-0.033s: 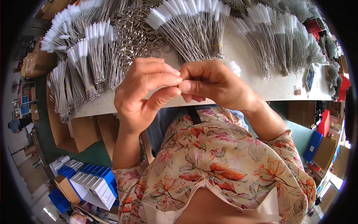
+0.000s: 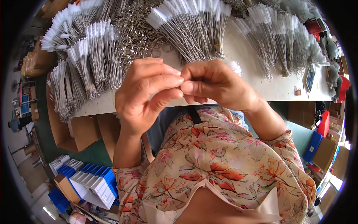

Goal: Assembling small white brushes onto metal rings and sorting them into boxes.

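Two hands meet in front of my chest, above my flower-printed blouse (image 2: 223, 168). My left hand (image 2: 143, 95) curls with thumb and forefinger pressed together at their tips, and my right hand (image 2: 214, 84) pinches toward it, so the fingertips (image 2: 178, 80) of both touch. Whatever small thing is clamped between them is hidden; I cannot tell what it is. Just behind my right hand a white bristle tip (image 2: 235, 67) shows. Beyond lies the pale worktable (image 2: 276, 87), covered with bundles of thin twisted-wire brushes with white bristle heads (image 2: 194, 26) and a heap of small metal rings (image 2: 136, 33).
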The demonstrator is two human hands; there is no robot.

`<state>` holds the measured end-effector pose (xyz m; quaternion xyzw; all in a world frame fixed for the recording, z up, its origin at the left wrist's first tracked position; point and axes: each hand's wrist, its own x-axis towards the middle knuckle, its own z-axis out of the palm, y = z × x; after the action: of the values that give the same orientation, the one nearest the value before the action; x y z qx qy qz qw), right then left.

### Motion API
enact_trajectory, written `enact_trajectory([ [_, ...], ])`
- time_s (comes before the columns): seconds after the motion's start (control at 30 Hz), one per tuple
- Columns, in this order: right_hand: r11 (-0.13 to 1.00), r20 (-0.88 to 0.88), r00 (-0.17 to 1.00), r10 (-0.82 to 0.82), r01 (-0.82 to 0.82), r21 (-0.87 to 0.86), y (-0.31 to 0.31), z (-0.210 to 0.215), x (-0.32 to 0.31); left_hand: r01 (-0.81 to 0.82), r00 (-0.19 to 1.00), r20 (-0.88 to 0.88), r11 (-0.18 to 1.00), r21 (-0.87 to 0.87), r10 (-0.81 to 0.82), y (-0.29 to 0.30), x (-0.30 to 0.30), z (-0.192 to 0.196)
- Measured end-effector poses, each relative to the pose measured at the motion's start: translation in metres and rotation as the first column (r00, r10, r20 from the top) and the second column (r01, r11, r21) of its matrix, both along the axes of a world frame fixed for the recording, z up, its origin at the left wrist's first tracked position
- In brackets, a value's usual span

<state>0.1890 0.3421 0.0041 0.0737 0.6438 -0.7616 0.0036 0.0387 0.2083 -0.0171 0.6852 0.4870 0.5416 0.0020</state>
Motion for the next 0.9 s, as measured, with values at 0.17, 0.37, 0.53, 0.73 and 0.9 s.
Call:
enact_trajectory([
  [0.17,0.988,0.122,0.985,0.122,-0.109,-0.110,0.007,-0.001,0.018,-0.121,0.943,-0.308,0.992,0.031,0.125,-0.003,0.030,0.000],
  [0.37,0.476,0.205,0.976,-0.080,-0.143,0.868,0.043,-0.013,0.089,-0.312,0.911,0.134,0.863,-0.398,0.391,-0.015,0.029,-0.039],
  [0.53,0.176,0.201,0.938,-0.281,-0.156,0.972,0.037,-0.044,0.110,-0.504,0.864,-0.285,0.693,-0.516,0.416,-0.027,0.029,-0.078],
  [0.73,0.638,-0.214,0.973,-0.082,0.216,0.739,-0.020,-0.041,0.029,-0.220,0.807,0.348,0.790,-0.572,0.477,-0.027,0.029,-0.064],
  [0.9,0.603,-0.228,0.973,-0.032,0.201,0.772,-0.020,-0.042,0.001,-0.037,0.697,0.640,0.908,-0.418,0.323,-0.023,0.023,-0.020],
])
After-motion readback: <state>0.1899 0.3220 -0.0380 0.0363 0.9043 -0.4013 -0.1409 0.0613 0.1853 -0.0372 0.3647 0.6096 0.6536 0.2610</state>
